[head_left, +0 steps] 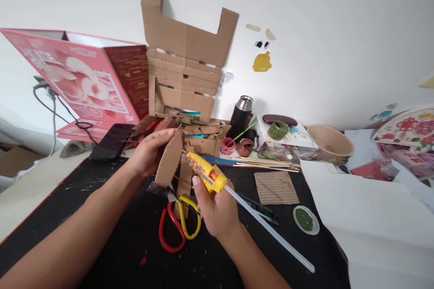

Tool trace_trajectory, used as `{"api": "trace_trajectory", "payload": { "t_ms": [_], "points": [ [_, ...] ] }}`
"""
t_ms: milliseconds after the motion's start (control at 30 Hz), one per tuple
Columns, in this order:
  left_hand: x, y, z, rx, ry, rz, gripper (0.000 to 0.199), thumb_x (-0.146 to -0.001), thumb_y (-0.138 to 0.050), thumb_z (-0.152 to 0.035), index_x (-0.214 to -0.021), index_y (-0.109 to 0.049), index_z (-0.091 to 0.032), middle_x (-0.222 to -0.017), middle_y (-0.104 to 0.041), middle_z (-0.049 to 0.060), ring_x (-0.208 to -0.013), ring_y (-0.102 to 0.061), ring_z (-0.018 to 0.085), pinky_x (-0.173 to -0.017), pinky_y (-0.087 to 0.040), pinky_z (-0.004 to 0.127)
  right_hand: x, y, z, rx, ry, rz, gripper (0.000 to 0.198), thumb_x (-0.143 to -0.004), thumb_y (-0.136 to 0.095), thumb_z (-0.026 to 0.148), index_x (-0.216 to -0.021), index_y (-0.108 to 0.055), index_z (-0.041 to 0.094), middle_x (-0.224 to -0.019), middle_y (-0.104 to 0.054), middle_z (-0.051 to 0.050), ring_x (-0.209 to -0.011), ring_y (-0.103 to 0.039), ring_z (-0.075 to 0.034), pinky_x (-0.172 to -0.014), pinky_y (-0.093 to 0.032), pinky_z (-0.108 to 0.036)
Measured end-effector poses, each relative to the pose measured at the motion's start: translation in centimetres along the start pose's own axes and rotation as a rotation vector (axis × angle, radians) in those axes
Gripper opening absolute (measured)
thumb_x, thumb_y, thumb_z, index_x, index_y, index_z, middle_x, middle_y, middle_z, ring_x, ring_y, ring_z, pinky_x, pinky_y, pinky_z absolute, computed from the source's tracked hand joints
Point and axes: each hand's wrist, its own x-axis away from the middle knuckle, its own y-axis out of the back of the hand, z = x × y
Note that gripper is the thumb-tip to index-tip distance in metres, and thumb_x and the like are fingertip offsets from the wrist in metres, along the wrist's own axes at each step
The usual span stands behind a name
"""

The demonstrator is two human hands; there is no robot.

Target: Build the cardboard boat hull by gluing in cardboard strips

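Note:
My left hand [151, 151] grips a folded cardboard piece [170, 158] by its upper left side, holding it above the dark mat. In my right hand [219, 210] is a yellow hot glue gun [203, 169], its nozzle pointed at the right side of the cardboard. A long translucent glue stick [271, 230] sticks out of the gun's back end. Below the cardboard lie scissors [172, 230] with one red and one yellow handle, partly over a cardboard strip [185, 178]. The nozzle tip is too small to tell whether it touches the cardboard.
Behind stand a cut cardboard box [185, 40], a pink box [84, 76] and a black thermos [241, 115]. Open paint jars [244, 147], wooden sticks [264, 162], a corrugated square [276, 188] and a lid with green paint [306, 220] are to the right. A phone [111, 141] lies left.

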Motion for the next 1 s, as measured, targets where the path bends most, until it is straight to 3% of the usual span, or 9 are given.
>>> {"api": "trace_trajectory", "payload": {
  "t_ms": [1000],
  "points": [
    [0.22, -0.26, -0.03, -0.097, -0.056, -0.07, 0.043, -0.072, -0.094, -0.047, -0.097, -0.086, -0.014, -0.081, -0.081, 0.01, -0.066, -0.072, 0.021, -0.058, -0.057, 0.027, 0.05, -0.16, -0.02, -0.004, -0.035, -0.02, 0.042, -0.105, -0.054, 0.054, -0.08, -0.064, 0.022, -0.05, -0.054, 0.002, -0.045, -0.056, -0.015, -0.043, -0.042, -0.022]
  ]
}}
